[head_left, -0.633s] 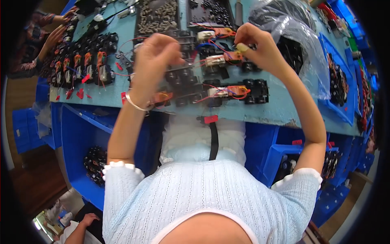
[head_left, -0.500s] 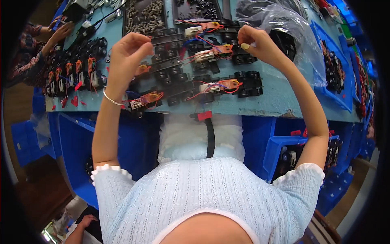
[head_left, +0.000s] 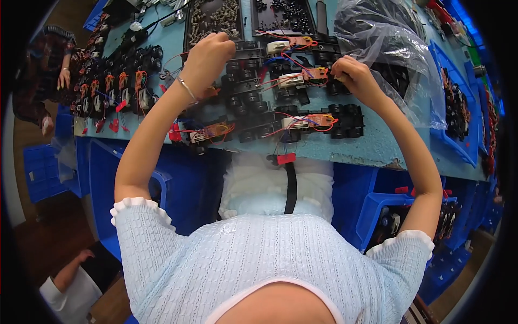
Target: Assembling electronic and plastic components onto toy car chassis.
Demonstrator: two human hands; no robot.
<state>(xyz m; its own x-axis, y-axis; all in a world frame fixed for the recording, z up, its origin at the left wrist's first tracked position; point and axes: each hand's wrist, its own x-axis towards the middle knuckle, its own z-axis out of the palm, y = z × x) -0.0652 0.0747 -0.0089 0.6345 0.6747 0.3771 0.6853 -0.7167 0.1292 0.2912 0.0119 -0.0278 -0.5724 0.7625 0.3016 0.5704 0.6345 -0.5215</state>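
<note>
Several black toy vehicle chassis with wheels lie in a row on the table. The nearest chassis [head_left: 353, 120] carries an orange board, a white block and loose red and blue wires. My left hand [head_left: 208, 58] is raised at the near edge of a dark tray of small metal parts [head_left: 213, 15], its fingers curled closed. Whatever may be in them is hidden. Beside the right end of the middle chassis's orange board [head_left: 314, 74], my right hand [head_left: 356, 78] is pinched closed, with something yellowish at its fingertips. I cannot make out what it holds.
More wired chassis [head_left: 116, 92] stand at left. A second tray [head_left: 283, 19] holds small black parts. Clear plastic bags [head_left: 386, 32] lie at back right, beside a blue bin [head_left: 458, 127]. A red tag [head_left: 286, 158] hangs off the front edge. Other people are at left.
My left hand has moved away from me toward the tray and its fingers have curled in. My right hand has come nearer, to the middle chassis. The whole view has shifted slightly.
</note>
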